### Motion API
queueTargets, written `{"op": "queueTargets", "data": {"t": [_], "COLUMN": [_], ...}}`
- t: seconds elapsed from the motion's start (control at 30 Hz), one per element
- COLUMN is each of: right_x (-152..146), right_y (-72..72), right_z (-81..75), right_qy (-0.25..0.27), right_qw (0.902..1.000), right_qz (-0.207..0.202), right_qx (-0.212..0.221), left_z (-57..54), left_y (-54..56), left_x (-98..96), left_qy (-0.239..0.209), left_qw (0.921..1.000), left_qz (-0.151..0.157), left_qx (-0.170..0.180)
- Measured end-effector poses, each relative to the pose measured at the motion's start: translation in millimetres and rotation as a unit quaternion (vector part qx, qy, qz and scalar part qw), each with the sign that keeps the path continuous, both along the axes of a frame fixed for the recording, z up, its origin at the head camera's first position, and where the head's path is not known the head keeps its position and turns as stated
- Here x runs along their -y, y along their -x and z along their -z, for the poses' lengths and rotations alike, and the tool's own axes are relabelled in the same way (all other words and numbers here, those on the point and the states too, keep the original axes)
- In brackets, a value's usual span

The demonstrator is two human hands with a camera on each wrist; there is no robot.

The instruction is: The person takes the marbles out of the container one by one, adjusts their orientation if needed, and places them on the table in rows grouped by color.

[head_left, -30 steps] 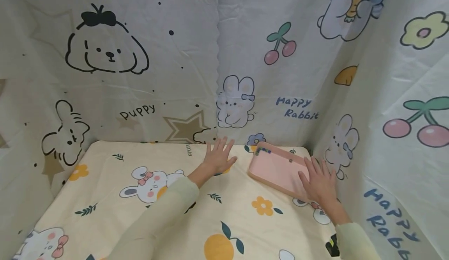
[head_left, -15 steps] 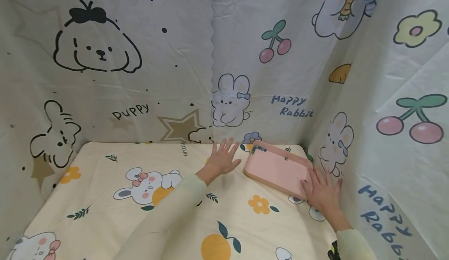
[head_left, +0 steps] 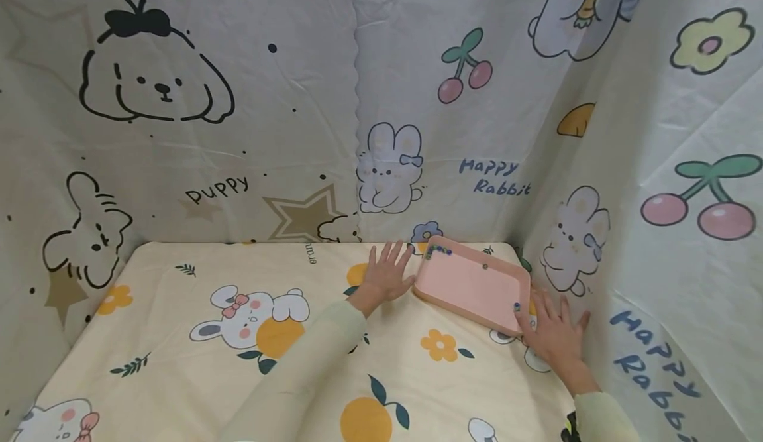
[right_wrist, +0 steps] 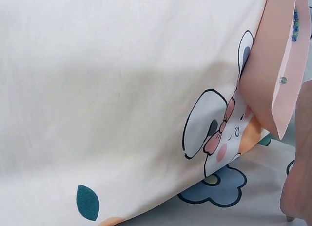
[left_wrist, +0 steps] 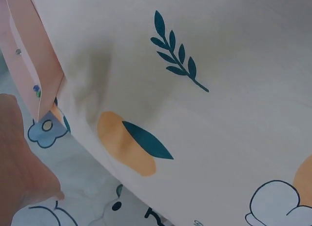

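Note:
A shallow pink tray (head_left: 467, 293) lies at a slant near the back right corner of the table. Several small blue and green beads (head_left: 440, 250) cluster in its far left corner. A single bead (head_left: 485, 266) lies by the far wall, and another small bead (head_left: 516, 306) by the right end. My left hand (head_left: 387, 275) is spread flat at the tray's left end, thumb right at the rim. Fingers apart, my right hand (head_left: 556, 331) lies by the near right corner, its thumb at the rim. Only part of each hand shows in the wrist views.
The table wears a cream cloth (head_left: 298, 395) printed with rabbits, oranges and leaves. Printed curtains (head_left: 286, 144) hang behind and along both sides, the right one close to my right hand. A small black object (head_left: 571, 427) sits by my right sleeve.
My left hand has moved right, up to the tray's left end. My right hand has drawn a little outward, showing the tray's right end and a bead there. The head view has shifted slightly.

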State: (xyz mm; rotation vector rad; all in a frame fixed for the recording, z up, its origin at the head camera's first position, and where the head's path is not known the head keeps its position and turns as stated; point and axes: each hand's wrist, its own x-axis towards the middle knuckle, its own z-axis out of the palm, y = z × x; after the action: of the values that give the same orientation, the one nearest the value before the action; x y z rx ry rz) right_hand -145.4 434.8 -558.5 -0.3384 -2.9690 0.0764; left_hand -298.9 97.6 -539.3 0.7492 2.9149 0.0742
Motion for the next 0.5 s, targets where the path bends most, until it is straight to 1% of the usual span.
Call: {"op": "queueTargets", "data": {"t": [0.1, 0.17, 0.33, 0.5], "right_x": [-4, -7, -13, -16], "right_y": [0.1, -0.1, -0.7, -0.5], "right_z": [2.6, 4.3, 8.0, 10.7], "right_qy": [0.001, 0.0, -0.006, -0.007], "right_qw": [0.9999, 0.9997, 0.9995, 0.999], "right_qz": [0.006, 0.008, 0.007, 0.008], "right_qx": [0.015, 0.025, 0.03, 0.043], "left_z": [1.9, 4.2, 14.3, 25.7], "left_y": [0.6, 0.6, 1.3, 4.6], "left_x": [-5.8, -8.4, -13.1, -18.2], "left_qy": [0.0, 0.003, 0.002, -0.007], "left_qw": [1.0, 1.0, 0.9996, 0.9994], "left_qz": [-0.002, -0.004, -0.011, -0.02], "left_qx": [-0.001, 0.005, 0.027, 0.029]}}
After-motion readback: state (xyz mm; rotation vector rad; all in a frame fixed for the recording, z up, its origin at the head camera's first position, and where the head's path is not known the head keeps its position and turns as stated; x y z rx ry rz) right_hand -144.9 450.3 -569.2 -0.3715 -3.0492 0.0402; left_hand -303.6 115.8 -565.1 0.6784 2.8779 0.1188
